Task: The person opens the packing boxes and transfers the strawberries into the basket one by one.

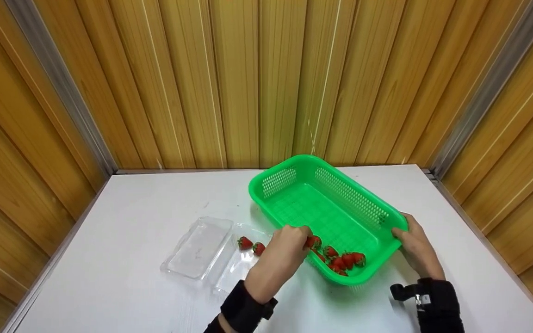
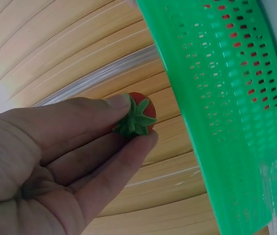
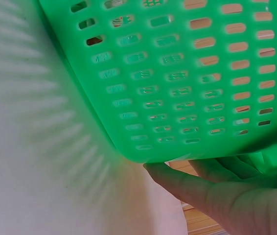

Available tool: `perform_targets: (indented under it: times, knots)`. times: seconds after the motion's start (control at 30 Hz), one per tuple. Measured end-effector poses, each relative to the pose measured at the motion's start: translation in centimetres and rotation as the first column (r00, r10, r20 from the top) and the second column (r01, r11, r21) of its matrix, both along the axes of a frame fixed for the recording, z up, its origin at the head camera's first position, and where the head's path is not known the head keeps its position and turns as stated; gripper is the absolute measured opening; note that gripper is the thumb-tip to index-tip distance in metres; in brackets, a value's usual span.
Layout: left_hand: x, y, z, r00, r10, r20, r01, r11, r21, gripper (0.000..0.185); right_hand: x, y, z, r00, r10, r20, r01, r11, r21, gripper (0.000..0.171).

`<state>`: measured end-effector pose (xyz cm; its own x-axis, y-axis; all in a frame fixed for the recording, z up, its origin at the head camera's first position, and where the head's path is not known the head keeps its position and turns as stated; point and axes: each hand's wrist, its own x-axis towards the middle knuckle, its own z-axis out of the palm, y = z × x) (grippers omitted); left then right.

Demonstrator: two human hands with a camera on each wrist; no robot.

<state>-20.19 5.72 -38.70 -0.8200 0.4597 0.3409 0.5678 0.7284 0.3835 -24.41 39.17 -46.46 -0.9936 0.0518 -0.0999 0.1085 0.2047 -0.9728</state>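
Observation:
My left hand pinches a strawberry between thumb and fingers, its green leafy cap facing the left wrist camera. That hand is over the near-left rim of a green plastic basket. Several strawberries lie together at the basket's near end. With its thumb over the rim, my right hand grips the basket's right end; in the right wrist view its fingers are against the slotted wall. Left of the basket, a clear plastic container holds two visible strawberries, partly hidden by my left forearm.
The container's clear lid half lies folded out to the left on the white table. Wood-patterned panels stand behind the table and along both sides. Black straps circle both wrists.

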Motion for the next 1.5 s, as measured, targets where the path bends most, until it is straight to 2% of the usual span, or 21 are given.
perform_targets:
  times: [0.1, 0.2, 0.4, 0.53, 0.63, 0.97, 1.2, 1.5]
  knots:
    - [-0.1, 1.3, -0.4, 1.0, -0.026, -0.005, 0.025, 1.0, -0.01, 0.024, 0.1, 0.0, -0.1, 1.0, 0.001, -0.008, -0.001, 1.0, 0.01, 0.056]
    - [-0.1, 2.6, -0.9, 0.999, -0.047, -0.02, 0.046, 0.998, -0.048, 0.021, 0.1, -0.1, -0.1, 1.0, -0.003, -0.018, 0.003, 1.0, 0.014, 0.056]
    - [0.4, 4.5, -2.3, 0.994, -0.086, 0.063, 0.092, 0.991, -0.093, 0.014, 0.2, -0.1, -0.2, 1.0, -0.004, -0.008, 0.004, 1.0, 0.01, 0.056]
    - [0.4, 5.3, -2.6, 0.996, -0.082, 0.029, 0.084, 0.991, -0.109, 0.021, 0.2, 0.0, -0.2, 1.0, -0.008, -0.015, 0.008, 1.0, -0.002, 0.054]
    - [0.4, 5.6, -2.6, 0.997, -0.076, 0.007, 0.076, 0.989, -0.126, 0.022, 0.2, 0.0, -0.2, 1.0, -0.007, -0.017, 0.007, 1.0, -0.012, 0.054]
    - [0.4, 5.7, -2.6, 0.998, -0.063, 0.011, 0.064, 0.985, -0.158, 0.022, 0.2, 0.0, -0.1, 1.0, 0.001, -0.017, -0.002, 1.0, -0.03, 0.055]
    - [0.4, 5.8, -2.7, 0.998, -0.058, -0.02, 0.053, 0.979, -0.195, 0.023, 0.2, 0.0, -0.2, 1.0, 0.012, -0.026, -0.012, 1.0, -0.025, 0.054]
    - [0.9, 5.6, -2.6, 0.999, -0.048, -0.002, 0.047, 0.986, -0.16, 0.019, 0.3, 0.0, -0.3, 0.999, 0.024, -0.027, -0.025, 0.999, -0.038, 0.053]
